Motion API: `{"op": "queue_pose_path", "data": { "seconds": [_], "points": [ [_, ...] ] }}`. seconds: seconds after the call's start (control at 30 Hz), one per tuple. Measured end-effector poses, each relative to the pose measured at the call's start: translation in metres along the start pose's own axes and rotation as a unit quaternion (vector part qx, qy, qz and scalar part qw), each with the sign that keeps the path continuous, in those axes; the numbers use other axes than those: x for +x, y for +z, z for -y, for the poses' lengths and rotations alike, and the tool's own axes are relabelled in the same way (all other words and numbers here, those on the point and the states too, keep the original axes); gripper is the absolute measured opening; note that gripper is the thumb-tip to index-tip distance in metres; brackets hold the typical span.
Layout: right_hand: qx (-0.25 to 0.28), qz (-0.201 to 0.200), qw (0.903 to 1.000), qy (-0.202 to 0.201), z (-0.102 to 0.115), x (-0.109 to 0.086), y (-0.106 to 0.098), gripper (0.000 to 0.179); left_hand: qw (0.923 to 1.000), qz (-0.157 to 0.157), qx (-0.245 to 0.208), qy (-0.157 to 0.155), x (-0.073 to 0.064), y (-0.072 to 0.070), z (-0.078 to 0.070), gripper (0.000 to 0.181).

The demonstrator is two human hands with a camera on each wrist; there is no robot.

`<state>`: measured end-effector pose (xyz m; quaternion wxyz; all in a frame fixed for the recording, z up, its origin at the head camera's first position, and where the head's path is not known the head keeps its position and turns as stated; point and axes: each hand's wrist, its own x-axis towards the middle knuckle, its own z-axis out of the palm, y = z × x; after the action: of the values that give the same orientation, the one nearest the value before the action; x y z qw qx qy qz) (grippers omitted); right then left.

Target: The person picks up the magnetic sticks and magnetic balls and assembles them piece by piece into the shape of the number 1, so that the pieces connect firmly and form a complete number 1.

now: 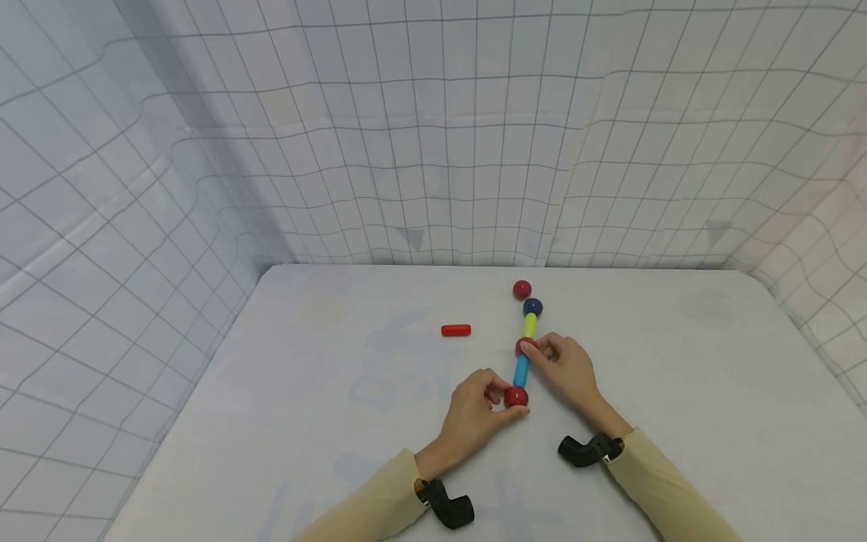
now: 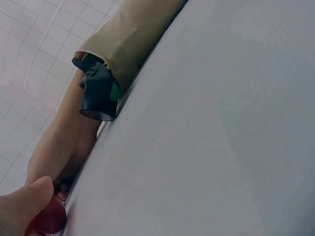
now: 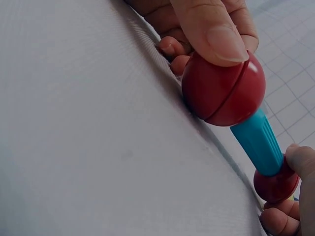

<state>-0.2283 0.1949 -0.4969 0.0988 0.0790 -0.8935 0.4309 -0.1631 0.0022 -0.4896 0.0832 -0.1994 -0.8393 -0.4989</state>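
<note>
On the white table lies a chain of balls and rods. At its near end is a red ball (image 1: 516, 397), which my left hand (image 1: 472, 409) pinches between thumb and fingers. A blue rod (image 3: 258, 142) runs from this ball to a second red ball (image 3: 276, 183) in the middle. My right hand (image 1: 567, 374) grips that middle ball, its thumb on top. Beyond it, a yellow rod (image 1: 530, 326) leads to a dark blue ball (image 1: 533, 306) at the far end. The left wrist view shows only my left thumb (image 2: 34, 199) and part of the near ball.
A loose red ball (image 1: 521, 289) sits just behind the dark blue one; whether they touch I cannot tell. Left of the chain lies a red rod (image 1: 456, 330). White netting with a grid pattern (image 1: 433, 150) hangs behind the table and along its sides.
</note>
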Motion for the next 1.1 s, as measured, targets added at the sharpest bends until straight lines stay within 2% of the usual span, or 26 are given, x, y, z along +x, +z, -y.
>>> {"op": "queue_pose_path", "data": {
  "seconds": [0.83,1.1],
  "points": [
    [0.002,0.000,0.9997,0.023,0.0005,-0.0003,0.0007,0.035,0.9999,0.003,0.002,-0.013,0.0008,0.0008,0.0007,0.033],
    [0.001,-0.001,0.9996,0.029,0.0009,-0.0007,0.0011,0.036,0.9999,0.002,0.008,-0.006,0.0003,0.0011,0.0009,0.034]
  ]
}}
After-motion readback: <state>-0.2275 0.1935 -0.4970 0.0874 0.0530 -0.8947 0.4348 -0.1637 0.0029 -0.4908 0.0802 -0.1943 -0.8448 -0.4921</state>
